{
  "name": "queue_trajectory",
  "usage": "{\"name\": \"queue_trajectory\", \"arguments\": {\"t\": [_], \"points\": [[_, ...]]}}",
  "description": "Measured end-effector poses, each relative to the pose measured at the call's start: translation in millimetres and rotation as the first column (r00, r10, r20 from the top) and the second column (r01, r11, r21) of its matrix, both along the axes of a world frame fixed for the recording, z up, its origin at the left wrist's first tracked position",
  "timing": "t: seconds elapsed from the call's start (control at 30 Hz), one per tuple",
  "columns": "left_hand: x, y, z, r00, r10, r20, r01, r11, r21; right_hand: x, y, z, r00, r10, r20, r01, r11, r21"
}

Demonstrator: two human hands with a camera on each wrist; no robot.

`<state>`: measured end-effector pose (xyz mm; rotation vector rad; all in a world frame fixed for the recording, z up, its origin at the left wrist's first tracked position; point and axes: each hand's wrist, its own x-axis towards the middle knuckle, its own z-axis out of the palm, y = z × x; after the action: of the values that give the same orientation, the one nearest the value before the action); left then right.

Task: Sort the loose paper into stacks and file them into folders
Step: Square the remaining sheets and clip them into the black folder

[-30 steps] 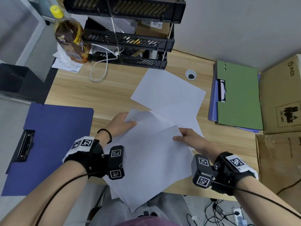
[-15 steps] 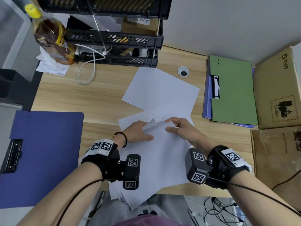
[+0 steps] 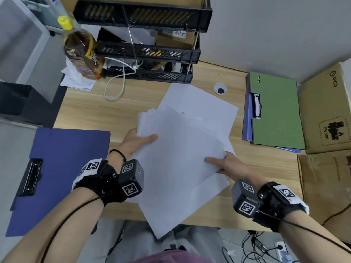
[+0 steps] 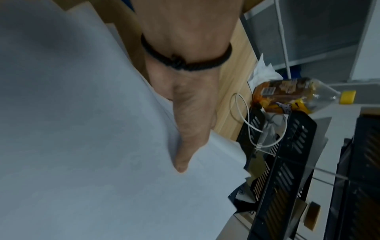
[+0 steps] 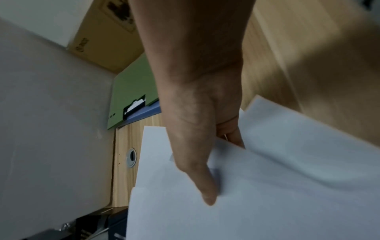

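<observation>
A sheaf of white paper sheets (image 3: 178, 149) is held up over the desk middle by both hands. My left hand (image 3: 139, 139) pinches its left edge, thumb on top (image 4: 182, 155), fingers hidden beneath. My right hand (image 3: 224, 162) pinches the right edge, thumb on top (image 5: 205, 186), fingers under the sheets. Another white sheet (image 3: 201, 103) lies flat behind, and one (image 3: 176, 211) hangs over the near desk edge. An open blue folder (image 3: 62, 168) with a clip lies at the left. A green folder (image 3: 275, 111) lies on a blue one (image 3: 247, 118) at the right.
A black stacked letter tray (image 3: 148, 54) stands at the back, with a brown drink bottle (image 3: 79, 52) and a white cable (image 3: 117, 86) beside it. Cardboard boxes (image 3: 326, 111) fill the right side. A cable hole (image 3: 220, 88) sits in the wooden desk (image 3: 106, 112).
Both hands have gathered the sheets and lifted them as one sheaf; the left hand now grips the left edge, the right hand has shifted to the right edge.
</observation>
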<state>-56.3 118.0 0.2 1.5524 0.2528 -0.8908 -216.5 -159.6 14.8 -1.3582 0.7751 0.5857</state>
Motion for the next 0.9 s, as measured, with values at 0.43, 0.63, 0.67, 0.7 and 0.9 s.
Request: {"name": "queue_trajectory", "arguments": {"t": [0.43,0.63,0.67,0.7,0.9], "points": [[-29.0,32.6,4.7,0.959,0.284,-0.017,-0.283,0.947,-0.154,-30.1,60.7,9.5,0.965,-0.261,0.040,0.255,0.960,0.113],[-44.8,20.5,34.0,0.985,-0.144,0.094,0.155,0.980,-0.124,-32.2,69.9,42.7,0.974,-0.139,0.177,0.159,0.981,-0.107],[-47.2,17.4,39.7,0.978,-0.170,0.122,0.184,0.976,-0.115,-34.1,68.2,49.6,0.968,-0.147,0.206,0.177,0.974,-0.138],[-48.7,14.0,46.1,0.975,-0.165,0.146,0.183,0.976,-0.115,-36.0,65.7,56.3,0.957,-0.162,0.239,0.205,0.965,-0.165],[-43.5,-16.8,118.7,0.933,-0.036,0.359,0.148,0.946,-0.288,-32.4,52.6,113.7,0.794,-0.292,0.534,0.451,0.871,-0.193]]}}
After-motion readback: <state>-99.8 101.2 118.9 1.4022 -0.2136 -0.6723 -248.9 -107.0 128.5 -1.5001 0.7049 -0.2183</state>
